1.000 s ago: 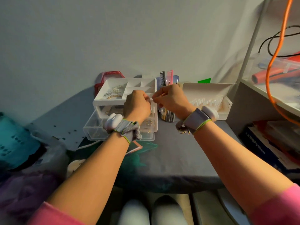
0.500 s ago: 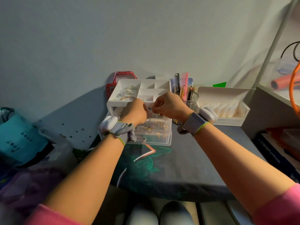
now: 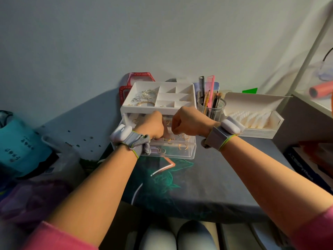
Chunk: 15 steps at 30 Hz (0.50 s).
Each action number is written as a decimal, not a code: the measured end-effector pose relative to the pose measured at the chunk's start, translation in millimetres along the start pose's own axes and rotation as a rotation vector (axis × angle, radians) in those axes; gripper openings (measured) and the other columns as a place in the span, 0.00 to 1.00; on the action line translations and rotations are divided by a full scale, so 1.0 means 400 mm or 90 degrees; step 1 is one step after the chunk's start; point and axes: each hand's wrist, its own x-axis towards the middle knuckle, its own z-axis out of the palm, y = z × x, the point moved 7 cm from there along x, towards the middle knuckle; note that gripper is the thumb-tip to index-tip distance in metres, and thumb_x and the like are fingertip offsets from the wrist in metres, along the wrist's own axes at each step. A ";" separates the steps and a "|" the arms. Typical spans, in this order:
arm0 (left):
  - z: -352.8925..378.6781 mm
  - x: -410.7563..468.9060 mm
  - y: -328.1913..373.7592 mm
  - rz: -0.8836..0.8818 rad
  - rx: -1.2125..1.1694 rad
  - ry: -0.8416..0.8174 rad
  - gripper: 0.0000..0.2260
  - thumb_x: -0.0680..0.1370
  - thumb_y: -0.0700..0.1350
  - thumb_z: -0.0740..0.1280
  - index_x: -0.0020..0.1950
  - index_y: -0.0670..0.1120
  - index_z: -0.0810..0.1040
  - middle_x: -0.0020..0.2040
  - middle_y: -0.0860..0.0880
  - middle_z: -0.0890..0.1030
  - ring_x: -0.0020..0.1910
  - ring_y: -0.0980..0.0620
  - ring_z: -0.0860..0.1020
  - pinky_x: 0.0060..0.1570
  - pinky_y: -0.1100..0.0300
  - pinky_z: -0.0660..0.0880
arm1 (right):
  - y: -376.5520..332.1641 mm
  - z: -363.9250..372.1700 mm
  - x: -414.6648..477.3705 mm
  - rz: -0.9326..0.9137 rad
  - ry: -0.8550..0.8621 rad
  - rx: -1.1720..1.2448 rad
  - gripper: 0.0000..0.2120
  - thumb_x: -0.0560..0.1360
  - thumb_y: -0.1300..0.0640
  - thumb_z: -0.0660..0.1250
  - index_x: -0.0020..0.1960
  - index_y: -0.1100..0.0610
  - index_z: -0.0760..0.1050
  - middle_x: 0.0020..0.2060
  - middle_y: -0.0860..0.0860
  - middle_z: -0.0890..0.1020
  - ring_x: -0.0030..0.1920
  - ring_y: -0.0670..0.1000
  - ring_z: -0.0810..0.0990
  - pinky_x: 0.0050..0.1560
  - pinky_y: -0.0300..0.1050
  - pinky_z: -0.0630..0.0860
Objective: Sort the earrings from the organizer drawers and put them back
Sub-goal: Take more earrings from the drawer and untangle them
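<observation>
A white organizer stands at the back of the table. Its top tray (image 3: 187, 107) holds silver and gold rings in the left compartment. Below it a clear drawer (image 3: 189, 154) is pulled out, with several gold earrings (image 3: 184, 137) scattered inside. My left hand (image 3: 153, 126) and my right hand (image 3: 189, 121) hover knuckle to knuckle over the drawer, fingers curled down into it. Between their fingertips they seem to pinch a small earring, mostly hidden behind the knuckles.
A glass cup (image 3: 210, 110) of combs and brushes stands right of the organizer. Beyond it lies an open white box (image 3: 255, 121). A red ribbon loop (image 3: 140, 76) sits behind the organizer. Bags (image 3: 21, 150) crowd the left; a shelf (image 3: 315, 105) rises on the right.
Both hands have dropped from the level of the top tray's front edge down into the open drawer, still close together. The view has shifted a little.
</observation>
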 end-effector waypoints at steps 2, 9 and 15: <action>0.003 -0.001 0.002 0.010 0.001 -0.012 0.08 0.72 0.38 0.74 0.51 0.41 0.82 0.49 0.43 0.84 0.49 0.44 0.82 0.49 0.53 0.80 | -0.002 0.002 -0.003 -0.002 -0.016 -0.022 0.06 0.69 0.62 0.72 0.45 0.55 0.84 0.42 0.53 0.86 0.42 0.52 0.82 0.48 0.48 0.81; 0.031 0.004 0.022 0.050 0.090 -0.058 0.12 0.72 0.40 0.75 0.54 0.40 0.82 0.47 0.43 0.84 0.44 0.46 0.81 0.47 0.55 0.78 | 0.004 0.025 -0.010 -0.001 -0.105 -0.152 0.10 0.68 0.58 0.72 0.49 0.55 0.84 0.45 0.52 0.85 0.46 0.52 0.82 0.53 0.48 0.80; 0.036 0.003 0.031 0.076 0.129 -0.063 0.12 0.73 0.34 0.72 0.56 0.41 0.81 0.53 0.42 0.83 0.48 0.43 0.81 0.54 0.50 0.79 | 0.002 0.057 -0.007 -0.020 -0.171 -0.249 0.18 0.69 0.48 0.74 0.56 0.53 0.82 0.52 0.50 0.83 0.54 0.53 0.79 0.62 0.52 0.74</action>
